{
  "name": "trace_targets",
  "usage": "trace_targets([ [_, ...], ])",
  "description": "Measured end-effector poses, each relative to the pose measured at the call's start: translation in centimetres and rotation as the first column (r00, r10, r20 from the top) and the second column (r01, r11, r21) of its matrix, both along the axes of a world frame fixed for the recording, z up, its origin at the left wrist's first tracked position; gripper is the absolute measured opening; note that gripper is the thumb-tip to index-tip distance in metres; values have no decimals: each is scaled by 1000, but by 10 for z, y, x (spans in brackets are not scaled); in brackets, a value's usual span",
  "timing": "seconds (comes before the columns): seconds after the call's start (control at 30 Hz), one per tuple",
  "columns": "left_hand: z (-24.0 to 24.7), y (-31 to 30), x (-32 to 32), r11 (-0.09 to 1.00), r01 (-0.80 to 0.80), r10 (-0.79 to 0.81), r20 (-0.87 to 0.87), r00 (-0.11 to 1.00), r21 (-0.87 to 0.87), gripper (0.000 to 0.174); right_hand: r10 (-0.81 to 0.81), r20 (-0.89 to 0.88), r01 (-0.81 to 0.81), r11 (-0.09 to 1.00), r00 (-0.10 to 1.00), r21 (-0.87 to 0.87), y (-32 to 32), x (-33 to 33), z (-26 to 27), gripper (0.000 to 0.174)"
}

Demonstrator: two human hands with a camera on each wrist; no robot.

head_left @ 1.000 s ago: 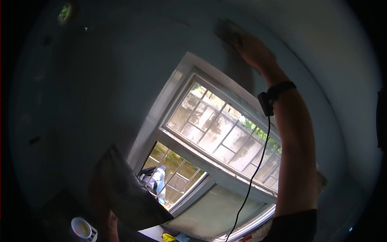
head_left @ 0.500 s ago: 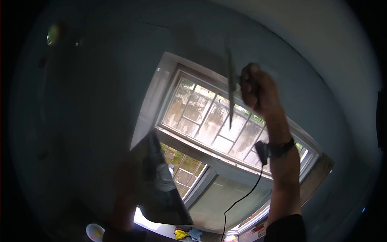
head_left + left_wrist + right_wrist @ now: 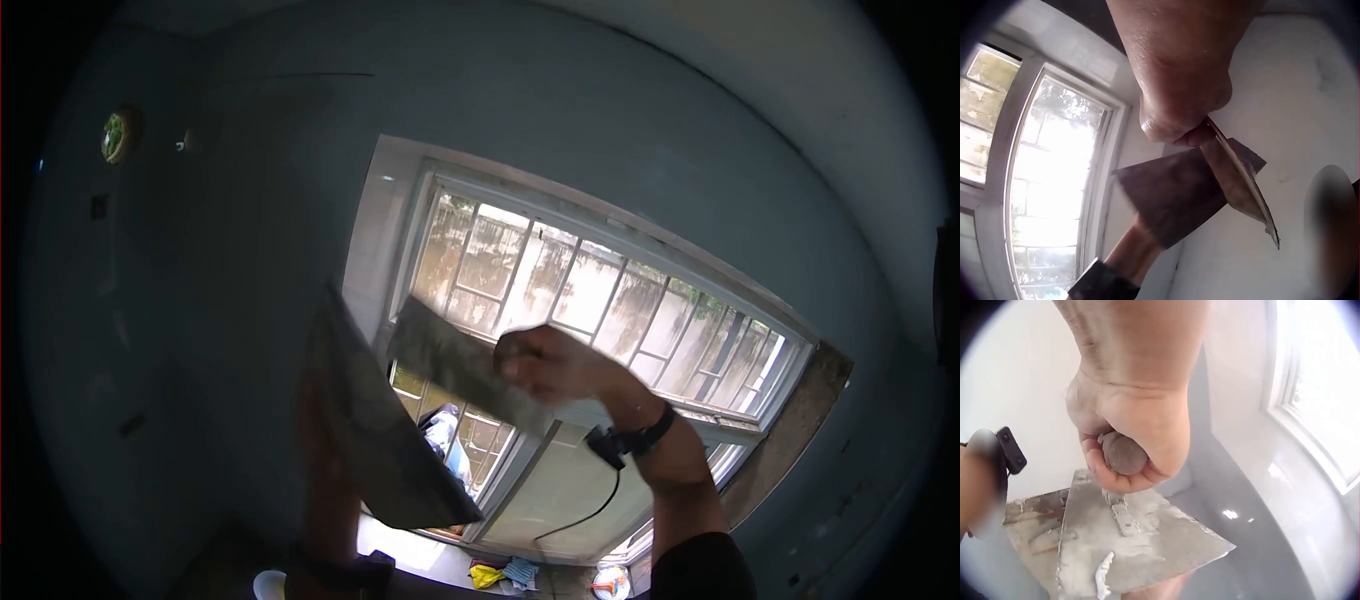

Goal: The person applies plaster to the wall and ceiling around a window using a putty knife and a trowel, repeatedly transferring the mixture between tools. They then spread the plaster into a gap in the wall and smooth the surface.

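Observation:
My right hand (image 3: 560, 365) grips the round handle (image 3: 1125, 455) of a wide metal trowel (image 3: 450, 360), its blade (image 3: 1141, 525) smeared with pale paste and a white lump near the lower edge. Opposite it, my left hand (image 3: 325, 445) holds a broad plate (image 3: 385, 430), tilted steeply in the head view. In the left wrist view that left hand (image 3: 1185, 81) has curled fingers at the plate (image 3: 1235, 178), seen nearly edge-on with paste along its rim. The trowel blade (image 3: 1172, 194) lies close behind it; whether they touch, I cannot tell.
Beyond the hands is a barred window (image 3: 600, 300) in a grey wall (image 3: 250, 220). Yellow cloth (image 3: 486, 575), striped blue cloth (image 3: 520, 572) and a white round container (image 3: 610, 582) lie low down. A cable (image 3: 590, 515) hangs from my right wrist.
My right hand has come down from the upper wall with the trowel, bringing it beside the plate. My left hand and the plate stand further right in the head view, which has also shifted.

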State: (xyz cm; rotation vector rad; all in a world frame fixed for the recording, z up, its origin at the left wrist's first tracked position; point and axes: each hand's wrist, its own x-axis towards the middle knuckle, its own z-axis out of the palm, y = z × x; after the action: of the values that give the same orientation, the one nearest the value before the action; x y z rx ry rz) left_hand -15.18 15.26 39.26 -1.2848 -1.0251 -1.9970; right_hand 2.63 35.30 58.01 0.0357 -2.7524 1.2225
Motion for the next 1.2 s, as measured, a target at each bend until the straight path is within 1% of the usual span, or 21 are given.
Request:
trace_targets([
  [0.03, 3, -14, -3, 859, -509, 501, -116, 858, -53, 49, -155, -139, 182, 962, 978, 204, 7, -3, 12, 20],
  [0.07, 2, -19, -10, 871, -484, 476, -95, 874, -81, 48, -319, -167, 306, 947, 933, -96, 2, -3, 31, 30],
  [0.1, 4, -22, -14, 881, -460, 453, -85, 888, -113, 47, -176, -354, 58, 945, 919, -322, 16, -14, 41, 26],
  [0.13, 2, -21, -14, 820, -563, 541, -178, 822, -105, 47, -218, -436, -44, 856, 873, -516, 25, -23, 48, 25],
  [0.2, -8, -13, -15, 733, -678, 637, -289, 715, -63, 48, -246, -538, -189, 756, 806, -627, 8, -47, 51, 23],
  [0.27, -17, -3, -17, 701, -713, 676, -301, 672, -16, 50, -308, -554, -96, 807, 774, -583, -4, -79, 42, 26],
  [0.33, -12, -11, 6, 741, -633, 592, -228, 773, -224, 51, -349, -607, -43, 844, 714, -535, -17, -110, 38, 31],
  [0.43, 7, -34, 25, 889, -348, 360, -15, 933, -298, 51, -413, -696, 243, 910, 587, -335, -28, -126, 40, 35],
  [0.5, 11, -46, 23, 988, 67, -34, 227, 973, -140, 50, -437, -723, 347, 894, 534, -284, -32, -131, 40, 45],
  [0.53, 10, -51, 23, 964, 266, -246, 326, 913, -17, 49, -443, -730, 361, 889, 521, -282, -30, -135, 39, 44],
  [0.6, 6, -62, 23, 765, 574, -642, 419, 642, 291, 49, -447, -743, 395, 880, 499, -264, -31, -141, 41, 41],
  [0.67, 9, -66, 29, 605, 667, -793, 403, 457, 435, 48, -470, -664, 307, 883, 582, -356, -30, -141, 49, 40],
  [0.7, 18, -67, 36, 610, 671, -789, 402, 465, 422, 48, -483, -647, 286, 875, 591, -392, -31, -142, 51, 40],
  [0.77, 19, -69, 41, 835, 511, -544, 434, 718, 202, 48, -488, -634, 205, 860, 599, -467, -35, -141, 56, 41],
  [0.8, 14, -69, 39, 962, 273, -249, 392, 886, -7, 49, -483, -645, 183, 860, 593, -476, -34, -144, 61, 41],
  [0.83, 9, -69, 38, 980, -8, 65, 281, 958, -198, 49, -482, -652, 165, 858, 585, -486, -32, -147, 66, 41],
  [0.93, -7, -74, 22, 946, -106, 190, 256, 948, -308, 51, -492, -663, 95, 837, 564, -539, -30, -151, 80, 39],
  [1.0, -12, -77, 17, 964, 263, -218, 465, 858, -35, 51, -499, -678, 88, 834, 539, -544, -32, -156, 85, 37],
  [1.07, -11, -80, 20, 882, 424, -460, 573, 678, 206, 49, -494, -691, 72, 836, 527, -544, -33, -159, 91, 38],
  [1.17, 7, -80, 41, 835, 421, -542, 656, 526, 353, 45, -497, -695, 69, 835, 519, -546, -35, -161, 102, 38],
  [1.2, -2, -86, 37, 842, 418, -531, 656, 536, 340, 45, -501, -692, 71, 833, 519, -549, -36, -162, 104, 38],
])
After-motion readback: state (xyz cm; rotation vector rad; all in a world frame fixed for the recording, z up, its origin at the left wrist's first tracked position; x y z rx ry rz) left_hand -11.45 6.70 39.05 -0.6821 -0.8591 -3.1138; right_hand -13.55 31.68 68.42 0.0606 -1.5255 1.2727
